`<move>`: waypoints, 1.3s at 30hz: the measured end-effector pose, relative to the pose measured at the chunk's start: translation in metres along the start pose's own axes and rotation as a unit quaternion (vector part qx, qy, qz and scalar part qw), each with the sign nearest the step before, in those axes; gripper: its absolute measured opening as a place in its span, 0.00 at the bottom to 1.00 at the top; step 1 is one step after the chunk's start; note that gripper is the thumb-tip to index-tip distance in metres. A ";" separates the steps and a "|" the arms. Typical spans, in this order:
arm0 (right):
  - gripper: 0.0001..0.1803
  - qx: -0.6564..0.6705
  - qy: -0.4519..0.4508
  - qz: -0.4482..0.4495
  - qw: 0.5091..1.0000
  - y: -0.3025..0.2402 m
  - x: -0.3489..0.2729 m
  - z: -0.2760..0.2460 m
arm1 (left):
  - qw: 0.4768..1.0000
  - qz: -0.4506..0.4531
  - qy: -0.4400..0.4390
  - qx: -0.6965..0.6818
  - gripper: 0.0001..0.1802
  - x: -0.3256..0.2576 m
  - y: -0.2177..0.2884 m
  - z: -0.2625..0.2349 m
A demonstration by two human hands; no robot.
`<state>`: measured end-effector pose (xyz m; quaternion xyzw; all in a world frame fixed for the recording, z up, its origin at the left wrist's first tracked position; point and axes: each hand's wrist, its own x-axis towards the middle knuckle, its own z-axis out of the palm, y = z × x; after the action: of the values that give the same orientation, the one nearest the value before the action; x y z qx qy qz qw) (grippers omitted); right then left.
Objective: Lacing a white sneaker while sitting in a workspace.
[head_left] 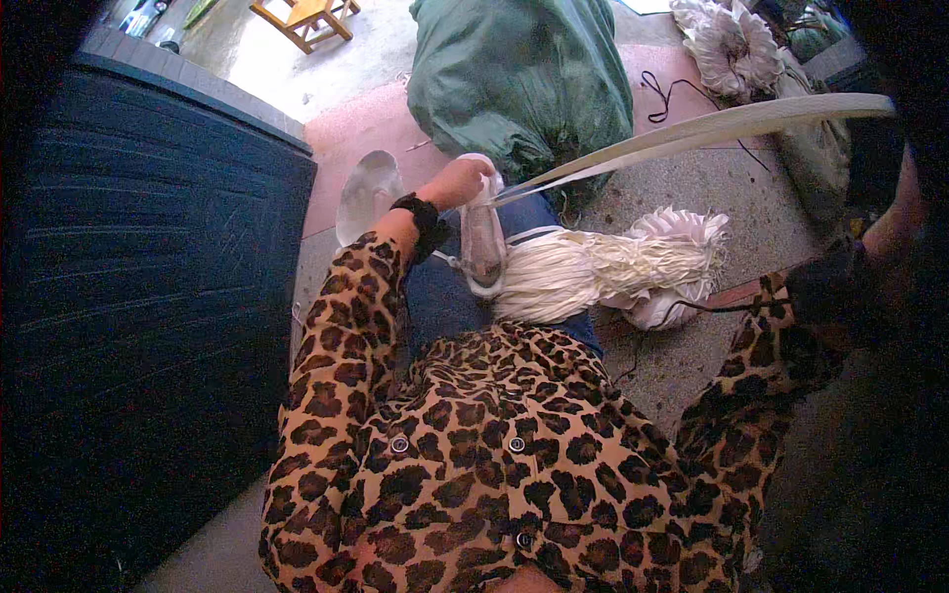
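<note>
one clear form (484, 242) sits just left of the bundle (549, 277), its top held in the left hand (463, 184); keep the band (751, 119), above the bundle, flat and evenly tensioned. right hand out of view: grip, cannot tell.

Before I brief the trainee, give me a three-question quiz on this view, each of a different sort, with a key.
1. From the left hand, toward which side of the picture do the pale straps run?
A) left
B) right
C) straight down

2. True or false: a black band is worn around the left wrist.

3. Which lies nearer the leopard-print shirt: the green sack or the bundle of cream strips?

Key:
1. B
2. True
3. The bundle of cream strips
</note>
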<state>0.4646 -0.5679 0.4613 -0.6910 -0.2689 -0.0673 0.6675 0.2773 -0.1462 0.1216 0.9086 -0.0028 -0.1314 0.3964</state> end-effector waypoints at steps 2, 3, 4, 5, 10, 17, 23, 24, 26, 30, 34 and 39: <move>0.12 0.006 0.002 0.001 1.000 0.005 0.014 -0.005 | 0.998 0.070 -0.002 -0.005 0.14 -0.014 0.010 -0.013; 0.12 0.006 0.005 0.004 1.000 0.008 0.021 -0.011 | 0.994 0.112 -0.015 -0.001 0.14 -0.019 0.020 -0.020; 0.12 0.009 0.008 0.009 1.000 0.012 0.028 -0.017 | 0.985 0.166 -0.052 0.017 0.13 -0.023 0.038 -0.028; 0.12 0.005 0.018 0.017 1.000 0.015 0.032 -0.026 | 0.970 0.224 -0.094 0.034 0.14 -0.025 0.059 -0.038; 0.12 0.018 0.080 0.058 0.995 0.051 0.043 -0.098 | 0.929 0.044 0.085 -0.357 0.13 -0.109 0.103 -0.152; 0.11 -0.011 0.135 0.130 0.982 0.183 0.005 -0.181 | 0.636 -0.036 0.425 -0.643 0.07 -0.326 -0.112 -0.318; 0.11 -0.163 -0.205 0.194 0.945 0.217 -0.109 0.087 | 0.674 -0.238 0.322 -0.621 0.05 -0.294 -0.136 -0.203; 0.11 -0.143 -0.278 0.204 0.928 0.219 -0.138 0.125 | 0.702 -0.248 0.265 -0.613 0.05 -0.260 -0.128 -0.172; 0.11 -0.125 -0.412 0.131 0.893 0.235 -0.197 0.194 | 0.759 -0.251 0.181 -0.573 0.04 -0.202 -0.095 -0.107; 0.05 -0.254 -0.409 -0.065 0.874 0.245 -0.242 0.259 | 0.876 -0.255 0.108 -0.394 0.12 -0.132 -0.014 0.002; 0.06 -0.325 -0.322 -0.076 0.886 0.259 -0.246 0.276 | 0.961 -0.165 0.178 -0.131 0.14 -0.104 -0.008 0.050; 0.08 -0.373 -0.299 -0.050 0.877 0.255 -0.252 0.286 | 0.962 -0.149 0.227 -0.040 0.14 -0.098 0.008 0.057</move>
<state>0.2936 -0.3558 0.0926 -0.8616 -0.4450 0.0141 0.2436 0.1694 -0.1818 0.1138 0.8882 0.2278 0.0204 0.3985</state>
